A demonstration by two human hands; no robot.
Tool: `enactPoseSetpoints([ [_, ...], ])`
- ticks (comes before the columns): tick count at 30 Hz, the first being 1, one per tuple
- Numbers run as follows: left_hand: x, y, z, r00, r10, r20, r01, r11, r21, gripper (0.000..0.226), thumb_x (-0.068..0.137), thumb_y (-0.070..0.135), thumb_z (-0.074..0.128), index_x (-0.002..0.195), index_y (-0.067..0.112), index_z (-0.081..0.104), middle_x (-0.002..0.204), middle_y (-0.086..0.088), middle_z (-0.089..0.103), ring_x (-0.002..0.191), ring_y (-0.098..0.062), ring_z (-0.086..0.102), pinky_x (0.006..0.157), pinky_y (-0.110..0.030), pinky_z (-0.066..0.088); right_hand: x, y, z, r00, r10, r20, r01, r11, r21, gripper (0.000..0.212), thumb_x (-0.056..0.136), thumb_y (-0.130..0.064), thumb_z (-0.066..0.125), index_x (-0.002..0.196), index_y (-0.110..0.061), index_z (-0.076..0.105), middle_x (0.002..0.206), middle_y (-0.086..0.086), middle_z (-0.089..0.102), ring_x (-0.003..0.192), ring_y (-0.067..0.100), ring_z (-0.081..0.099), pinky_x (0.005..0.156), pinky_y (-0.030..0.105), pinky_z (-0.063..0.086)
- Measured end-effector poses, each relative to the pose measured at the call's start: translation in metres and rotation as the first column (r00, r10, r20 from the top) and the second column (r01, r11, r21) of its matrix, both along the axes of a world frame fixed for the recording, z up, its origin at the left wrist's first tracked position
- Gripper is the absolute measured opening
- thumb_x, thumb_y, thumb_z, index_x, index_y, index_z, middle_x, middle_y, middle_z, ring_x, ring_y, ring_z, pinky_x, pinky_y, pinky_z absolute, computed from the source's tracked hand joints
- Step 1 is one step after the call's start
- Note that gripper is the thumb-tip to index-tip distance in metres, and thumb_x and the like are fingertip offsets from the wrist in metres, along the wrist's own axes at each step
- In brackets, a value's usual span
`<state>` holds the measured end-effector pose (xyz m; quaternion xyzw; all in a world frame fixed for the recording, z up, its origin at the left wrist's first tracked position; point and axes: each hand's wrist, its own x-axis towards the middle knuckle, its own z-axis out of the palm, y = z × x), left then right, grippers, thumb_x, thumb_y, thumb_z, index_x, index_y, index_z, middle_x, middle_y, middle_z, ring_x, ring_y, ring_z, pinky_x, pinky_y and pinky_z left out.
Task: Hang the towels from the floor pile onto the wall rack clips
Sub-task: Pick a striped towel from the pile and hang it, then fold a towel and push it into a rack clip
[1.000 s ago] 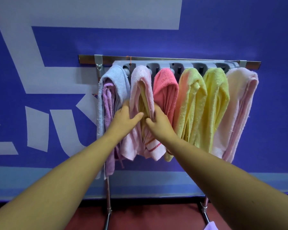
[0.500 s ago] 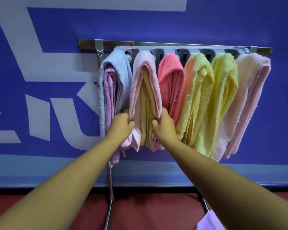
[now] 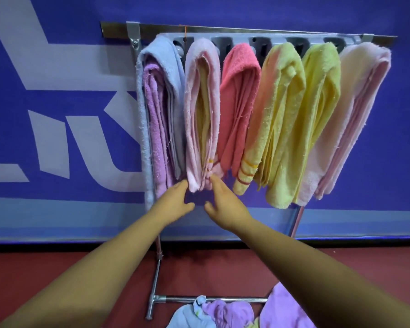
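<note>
As arms reach fwd, L hand (image 3: 176, 201) & R hand (image 3: 225, 205) spread fingers loosely, maybe brushing pink towel (image 3: 200, 102).

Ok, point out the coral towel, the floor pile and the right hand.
coral towel (image 3: 240, 95), head view, on its upper fold.
floor pile (image 3: 230, 312), head view, on the purple cloth.
right hand (image 3: 224, 204), head view, on the back of the hand.

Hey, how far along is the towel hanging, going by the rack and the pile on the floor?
Done: six bundles hang on the rack, from the blue-lilac bundle to the cream-pink bundle. In hand: the left hand and right hand touch the bottom of the pale pink towel, second from left, fingers straight. Left: the floor pile of lilac and blue towels is not yet hung.
</note>
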<state>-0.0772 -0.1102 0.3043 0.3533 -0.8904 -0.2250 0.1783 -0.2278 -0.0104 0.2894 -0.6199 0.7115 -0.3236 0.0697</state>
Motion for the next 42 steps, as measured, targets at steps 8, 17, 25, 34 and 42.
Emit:
enactPoseSetpoints([
  [8,0.026,0.036,-0.095,0.982,-0.029,0.185,-0.003,0.984,0.176,0.042,0.084,0.015,0.069,0.124,0.007,0.059,0.121,-0.012,0.057,0.109,-0.027,0.059,0.095,-0.027,0.042,0.012,0.058,-0.104,0.989,-0.15,0.017,0.137,0.934,0.329,0.061,0.088,-0.029,0.057,0.14,-0.001,0.042,0.141,0.019,0.042,0.13,0.038,0.046,0.107,0.044,0.04],
  [17,0.036,0.087,-0.241,0.948,-0.049,0.315,-0.09,0.906,0.413,0.015,0.081,0.006,0.062,0.095,0.005,0.07,0.092,-0.01,0.071,0.088,-0.024,0.063,0.066,-0.02,0.035,0.014,0.102,-0.252,0.965,-0.237,0.111,0.124,0.787,0.604,0.055,0.089,-0.026,0.061,0.134,0.002,0.046,0.131,0.022,0.046,0.122,0.041,0.051,0.102,0.043,0.043],
  [25,0.043,0.114,-0.379,0.896,-0.138,0.422,-0.124,0.835,0.536,0.017,0.089,0.013,0.06,0.1,0.004,0.069,0.1,-0.011,0.071,0.085,-0.021,0.062,0.073,-0.025,0.047,0.015,0.138,-0.374,0.952,-0.284,0.113,0.078,0.583,0.809,0.058,0.094,-0.029,0.052,0.144,-0.003,0.036,0.135,0.022,0.047,0.128,0.042,0.045,0.096,0.038,0.04],
  [34,0.019,0.167,-0.489,0.926,-0.198,0.322,-0.085,0.722,0.687,0.031,0.08,0.039,0.073,0.089,0.011,0.062,0.097,-0.014,0.064,0.097,-0.026,0.06,0.076,-0.03,0.04,0.008,0.158,-0.47,0.611,-0.695,0.379,0.107,0.547,0.831,0.016,0.079,-0.013,0.066,0.065,-0.015,0.059,0.057,0.008,0.058,0.052,0.027,0.063,0.058,0.043,0.057],
  [42,0.016,0.176,-0.485,0.991,-0.062,0.121,-0.053,0.644,0.764,0.046,0.074,0.011,0.071,0.051,0.02,0.032,0.042,0.008,0.032,0.048,-0.006,0.029,0.052,-0.029,0.025,0.007,0.144,-0.437,0.632,-0.605,0.484,-0.007,0.62,0.784,0.018,0.086,0.005,0.063,0.075,-0.008,0.068,0.041,-0.012,0.051,0.036,0.001,0.044,0.042,0.019,0.037],
])
